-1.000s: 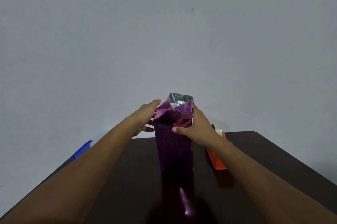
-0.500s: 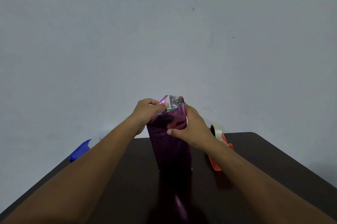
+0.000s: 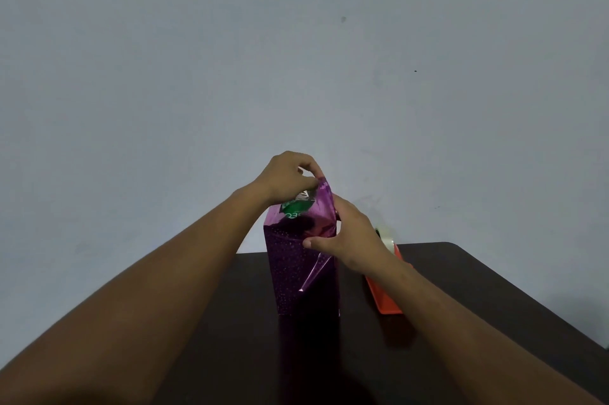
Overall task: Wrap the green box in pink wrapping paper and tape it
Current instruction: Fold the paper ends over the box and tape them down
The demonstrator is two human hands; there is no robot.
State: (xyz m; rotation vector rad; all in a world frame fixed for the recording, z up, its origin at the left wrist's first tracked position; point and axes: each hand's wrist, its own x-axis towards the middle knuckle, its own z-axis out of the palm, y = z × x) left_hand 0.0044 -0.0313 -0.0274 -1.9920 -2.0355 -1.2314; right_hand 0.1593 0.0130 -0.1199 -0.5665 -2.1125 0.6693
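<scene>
At frame centre the green box (image 3: 294,207) stands sleeved in pink wrapping paper (image 3: 298,269); left hand (image 3: 287,178) pinches the top flap, right hand (image 3: 350,237) grips the side. Top unfolded, untaped.

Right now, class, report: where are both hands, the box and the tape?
Left hand pinching pink paper flap at top. Right hand gripping paper on the box's right side. Green box upright, top still uncovered. Tape dispenser untouched behind right wrist.

Dark table (image 3: 494,322) stands against plain grey-blue wall (image 3: 296,58). Small dark marks on wall, above table: one (image 3: 343,19) near centre, one (image 3: 415,71) rightward.
</scene>
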